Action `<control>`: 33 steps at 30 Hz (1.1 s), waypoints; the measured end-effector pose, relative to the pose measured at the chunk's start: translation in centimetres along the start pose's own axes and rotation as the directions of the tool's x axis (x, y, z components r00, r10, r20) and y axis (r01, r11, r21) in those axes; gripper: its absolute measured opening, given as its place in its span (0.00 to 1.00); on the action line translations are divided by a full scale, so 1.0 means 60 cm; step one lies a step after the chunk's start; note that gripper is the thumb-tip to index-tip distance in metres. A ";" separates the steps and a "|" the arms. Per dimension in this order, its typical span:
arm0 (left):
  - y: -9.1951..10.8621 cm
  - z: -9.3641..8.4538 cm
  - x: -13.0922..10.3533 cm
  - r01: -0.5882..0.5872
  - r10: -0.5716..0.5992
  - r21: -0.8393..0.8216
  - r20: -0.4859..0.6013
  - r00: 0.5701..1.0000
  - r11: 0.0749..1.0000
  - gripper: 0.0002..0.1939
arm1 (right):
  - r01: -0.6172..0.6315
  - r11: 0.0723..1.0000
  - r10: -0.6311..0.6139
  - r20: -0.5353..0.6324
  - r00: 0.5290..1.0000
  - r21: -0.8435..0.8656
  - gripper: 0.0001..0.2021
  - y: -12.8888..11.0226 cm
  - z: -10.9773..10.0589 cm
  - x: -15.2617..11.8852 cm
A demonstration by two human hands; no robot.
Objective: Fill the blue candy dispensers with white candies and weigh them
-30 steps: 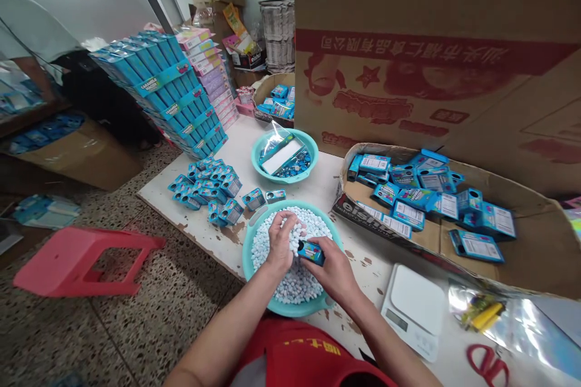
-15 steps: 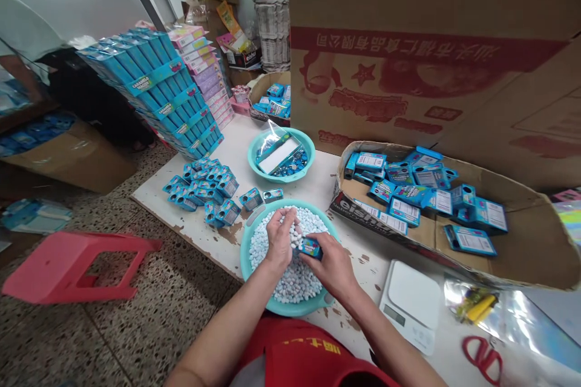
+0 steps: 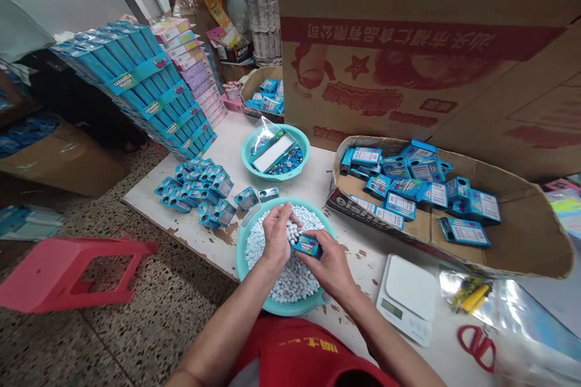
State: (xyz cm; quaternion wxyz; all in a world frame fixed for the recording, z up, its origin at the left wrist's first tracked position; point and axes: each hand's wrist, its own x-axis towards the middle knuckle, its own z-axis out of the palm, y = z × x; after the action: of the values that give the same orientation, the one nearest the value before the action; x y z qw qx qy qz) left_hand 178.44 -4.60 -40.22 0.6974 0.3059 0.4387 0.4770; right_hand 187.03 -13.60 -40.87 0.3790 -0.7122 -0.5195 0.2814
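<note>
Over a turquoise basin (image 3: pixel 241 254) full of white candies (image 3: pixel 290 281), my left hand (image 3: pixel 276 233) is cupped around some of the candies (image 3: pixel 293 231). My right hand (image 3: pixel 329 257) grips a small blue box (image 3: pixel 307 245) between thumb and fingers, its left end against the candies in my left palm. Two similar boxes, one blue (image 3: pixel 246 198) and one seen from its silvery side (image 3: pixel 268 194), lie just beyond the basin's rim. A cluster of blue boxes (image 3: pixel 195 184) stands to the left on the table.
Behind is a smaller turquoise bowl (image 3: pixel 276 176) with blue caps and a clear packet. To the right are a cardboard tray (image 3: pixel 531 236) of blue boxes, a white scale (image 3: pixel 408 290) and red scissors (image 3: pixel 476 346). Stacked blue packs (image 3: pixel 140 84) stand back left; a red stool (image 3: pixel 49 272) is left.
The blue box has moved slightly left and sits closer against my left palm, and more of its label shows. The whole view has shifted a little.
</note>
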 end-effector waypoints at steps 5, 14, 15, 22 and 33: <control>0.001 0.004 -0.003 -0.010 0.011 0.005 -0.026 1.000 1.000 0.17 | 0.036 0.999 -0.035 -0.043 0.998 0.013 0.15 -0.007 0.000 0.001; 0.006 0.010 -0.009 -0.069 0.072 0.065 -0.049 0.996 0.996 0.14 | 0.013 1.000 -0.011 -0.059 0.998 0.028 0.15 -0.011 -0.003 0.002; 0.007 0.011 -0.009 -0.086 0.090 0.081 -0.048 0.995 0.993 0.13 | 0.007 0.999 -0.005 -0.056 0.998 0.034 0.15 -0.011 -0.003 0.001; 0.016 0.012 -0.015 -0.050 0.051 0.105 -0.004 0.999 0.993 0.15 | -0.008 0.998 0.009 -0.025 1.000 0.069 0.17 -0.017 -0.003 -0.004; 0.035 0.008 -0.019 -0.081 0.076 0.083 0.060 0.995 0.993 0.13 | 0.027 0.992 -0.018 -0.079 0.997 0.121 0.16 -0.019 -0.014 -0.007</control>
State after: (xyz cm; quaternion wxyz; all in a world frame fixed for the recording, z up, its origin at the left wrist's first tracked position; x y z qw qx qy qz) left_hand 177.87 -4.93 -37.88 0.6766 0.3657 0.4263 0.4761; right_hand 186.98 -14.03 -39.47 0.4452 -0.6923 -0.4939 0.2804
